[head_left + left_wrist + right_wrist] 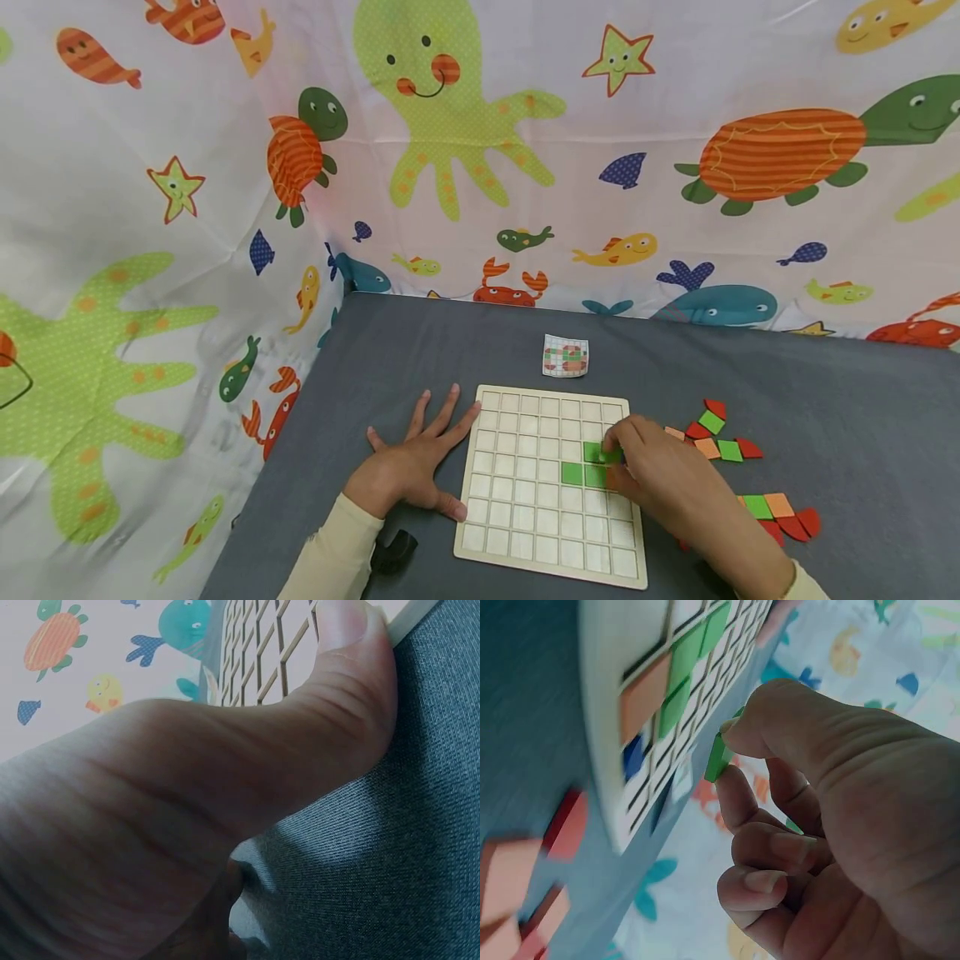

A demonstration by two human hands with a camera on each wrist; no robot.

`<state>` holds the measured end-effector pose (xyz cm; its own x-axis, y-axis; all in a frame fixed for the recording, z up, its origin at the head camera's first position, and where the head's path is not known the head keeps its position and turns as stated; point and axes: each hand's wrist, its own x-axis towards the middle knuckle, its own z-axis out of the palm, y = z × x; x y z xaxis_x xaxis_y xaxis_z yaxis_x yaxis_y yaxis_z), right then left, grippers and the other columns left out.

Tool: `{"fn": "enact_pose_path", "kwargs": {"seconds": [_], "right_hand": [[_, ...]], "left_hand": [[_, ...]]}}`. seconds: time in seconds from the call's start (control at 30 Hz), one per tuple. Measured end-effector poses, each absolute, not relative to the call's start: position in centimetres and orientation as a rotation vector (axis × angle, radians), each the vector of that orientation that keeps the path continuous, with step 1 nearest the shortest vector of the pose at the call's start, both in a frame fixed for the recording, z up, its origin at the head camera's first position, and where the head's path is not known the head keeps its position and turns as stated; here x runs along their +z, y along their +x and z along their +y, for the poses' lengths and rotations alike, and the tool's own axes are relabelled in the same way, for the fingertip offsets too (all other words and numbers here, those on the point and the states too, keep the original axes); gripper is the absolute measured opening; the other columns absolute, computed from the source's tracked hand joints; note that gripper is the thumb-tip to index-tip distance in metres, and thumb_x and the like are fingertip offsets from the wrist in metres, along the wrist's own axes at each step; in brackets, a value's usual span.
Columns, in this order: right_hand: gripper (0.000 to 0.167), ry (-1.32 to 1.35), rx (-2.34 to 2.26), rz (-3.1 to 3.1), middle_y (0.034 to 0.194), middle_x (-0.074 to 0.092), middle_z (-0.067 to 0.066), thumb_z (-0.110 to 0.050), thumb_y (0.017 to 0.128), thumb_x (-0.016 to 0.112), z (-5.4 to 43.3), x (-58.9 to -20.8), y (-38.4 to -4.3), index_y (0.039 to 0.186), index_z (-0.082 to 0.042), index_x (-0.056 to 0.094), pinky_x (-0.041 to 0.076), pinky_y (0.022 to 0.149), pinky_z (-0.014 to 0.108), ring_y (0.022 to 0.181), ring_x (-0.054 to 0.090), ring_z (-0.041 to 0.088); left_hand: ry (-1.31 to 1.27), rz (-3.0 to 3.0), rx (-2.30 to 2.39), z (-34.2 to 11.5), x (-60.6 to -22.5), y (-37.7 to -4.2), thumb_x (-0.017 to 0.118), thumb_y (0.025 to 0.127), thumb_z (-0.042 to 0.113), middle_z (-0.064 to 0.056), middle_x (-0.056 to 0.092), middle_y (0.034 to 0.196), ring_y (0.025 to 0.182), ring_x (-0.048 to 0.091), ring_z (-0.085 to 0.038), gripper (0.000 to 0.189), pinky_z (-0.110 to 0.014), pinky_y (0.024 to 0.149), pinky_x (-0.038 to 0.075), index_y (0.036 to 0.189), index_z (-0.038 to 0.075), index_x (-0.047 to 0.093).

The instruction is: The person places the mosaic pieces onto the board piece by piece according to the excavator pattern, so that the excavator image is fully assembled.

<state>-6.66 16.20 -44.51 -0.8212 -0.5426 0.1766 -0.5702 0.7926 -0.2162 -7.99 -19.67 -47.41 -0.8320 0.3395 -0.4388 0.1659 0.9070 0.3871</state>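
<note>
My right hand pinches a small green tile between thumb and forefinger, above the right side of a pale wooden grid board. Several green tiles sit in the board's cells. An orange tile fills a cell beside them, and a blue piece lies in another, both seen from the right wrist. My left hand lies spread flat at the board's left edge. Its thumb rests against the board's rim in the left wrist view.
A small printed pattern card lies behind the board. Loose red, green and orange pieces are scattered to the right, with more nearer me. A black object sits by my left wrist. Printed cloth hangs behind the grey table.
</note>
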Motion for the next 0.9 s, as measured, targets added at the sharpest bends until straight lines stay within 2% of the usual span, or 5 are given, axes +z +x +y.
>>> {"fn": "enact_pose_path", "kwargs": {"seconds": [0.23, 0.4, 0.57, 0.77, 0.9], "right_hand": [[0.032, 1.039, 0.393, -2.77, 0.093, 0.058, -0.004, -0.008, 0.08, 0.088, 13.4, -45.3, -6.7, 0.098, -0.015, 0.062, 0.045, 0.054, 0.02, 0.069, 0.052, 0.006], [0.028, 1.092, 0.407, -2.731, 0.09, 0.055, -0.004, -0.005, 0.08, 0.082, 11.9, -45.9, -6.5, 0.096, -0.015, 0.061, 0.044, 0.052, 0.021, 0.071, 0.054, 0.008], [0.028, 1.117, 0.404, -2.724, 0.088, 0.054, -0.005, -0.006, 0.08, 0.082, 10.8, -46.6, -6.5, 0.095, -0.016, 0.06, 0.048, 0.056, 0.024, 0.072, 0.055, 0.009], [0.028, 1.13, 0.402, -2.752, 0.088, 0.054, -0.004, -0.006, 0.08, 0.083, 10.0, -46.8, -6.5, 0.094, -0.015, 0.06, 0.051, 0.06, 0.026, 0.073, 0.055, 0.01], [0.026, 1.117, 0.399, -2.768, 0.086, 0.054, -0.004, -0.006, 0.082, 0.083, 9.7, -46.8, -6.6, 0.093, -0.015, 0.061, 0.052, 0.06, 0.026, 0.073, 0.056, 0.009]], "left_hand": [[0.414, 2.569, 0.478, -20.4, -49.1, -8.4, 0.09, 0.057, 0.077, 0.017, -0.022, 0.174, 0.161, -0.024, -0.032, 0.144, -0.101, 0.08, -0.011, 0.165, 0.057, -0.003], [0.361, 2.537, 0.468, -19.6, -47.1, -8.1, 0.094, 0.062, 0.067, 0.012, -0.016, 0.177, 0.162, -0.019, -0.034, 0.141, -0.1, 0.088, -0.009, 0.168, 0.05, 0.002], [0.334, 2.543, 0.428, -19.2, -46.1, -7.8, 0.095, 0.065, 0.062, 0.01, -0.011, 0.178, 0.163, -0.016, -0.034, 0.137, -0.099, 0.095, -0.002, 0.17, 0.045, 0.009], [0.336, 2.545, 0.431, -19.2, -46.0, -7.8, 0.096, 0.065, 0.06, 0.009, -0.011, 0.178, 0.163, -0.016, -0.034, 0.137, -0.099, 0.095, -0.002, 0.17, 0.045, 0.009], [0.353, 2.545, 0.458, -19.5, -46.5, -7.8, 0.095, 0.065, 0.062, 0.01, -0.015, 0.178, 0.162, -0.019, -0.036, 0.138, -0.1, 0.093, -0.004, 0.169, 0.048, 0.005]]}}
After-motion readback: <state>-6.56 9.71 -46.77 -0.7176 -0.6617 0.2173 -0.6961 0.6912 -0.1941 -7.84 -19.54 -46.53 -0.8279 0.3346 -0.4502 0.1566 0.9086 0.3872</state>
